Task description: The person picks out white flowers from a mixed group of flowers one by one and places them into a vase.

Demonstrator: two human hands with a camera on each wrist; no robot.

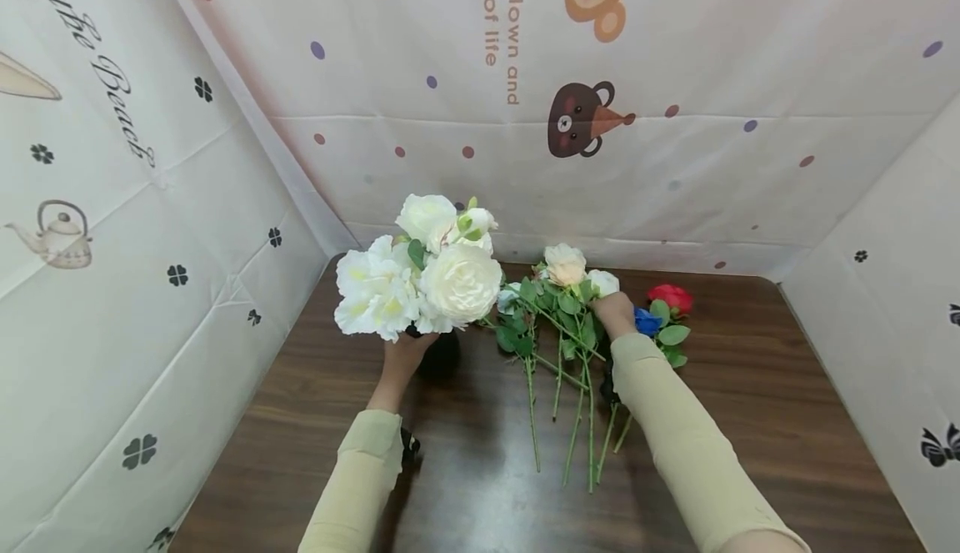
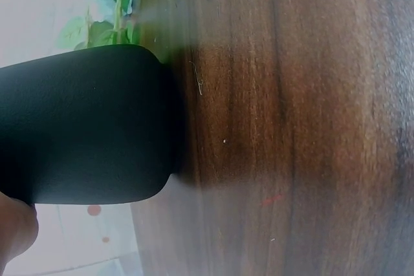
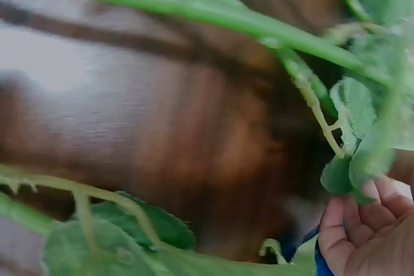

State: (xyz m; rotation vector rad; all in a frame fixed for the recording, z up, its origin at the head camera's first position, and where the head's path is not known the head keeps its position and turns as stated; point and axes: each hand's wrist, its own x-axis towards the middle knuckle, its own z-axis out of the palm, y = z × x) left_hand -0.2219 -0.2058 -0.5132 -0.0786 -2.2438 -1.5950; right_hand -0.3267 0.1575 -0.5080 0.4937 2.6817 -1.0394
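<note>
My left hand grips a black vase, which holds a bunch of large white flowers. In the left wrist view only part of that hand shows, against the vase's side. On the right, my right hand is among several loose roses, just below a white rose. Its curled fingers meet the leaves and stem there, seeming to pinch the white rose; leaves partly cover the grip. A blue rose is beside this hand.
A peach rose and a pale blue flower lie left of the right hand, with green stems pointing toward me. Farther right is a red rose. Printed cloth walls border the wooden table.
</note>
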